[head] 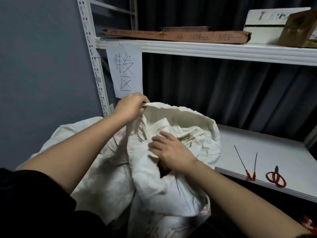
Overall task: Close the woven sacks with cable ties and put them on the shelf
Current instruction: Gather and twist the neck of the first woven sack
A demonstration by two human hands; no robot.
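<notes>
A white woven sack (173,186) stands in front of me with its mouth wide open. My left hand (131,107) pinches the far left rim of the mouth and holds it up. My right hand (169,150) presses flat on the crumpled near side of the sack, fingers spread, without gripping. A second white sack (89,134) lies behind and to the left. Two cable ties (248,164) with red heads lie on the white lower shelf (257,145) to the right.
Red-handled scissors (275,178) lie near the shelf's front edge beside the ties. A paper sign (125,71) hangs from the upper shelf (223,50), which carries a long flat carton (178,36) and boxes (281,24). Something red (308,225) shows at the bottom right corner.
</notes>
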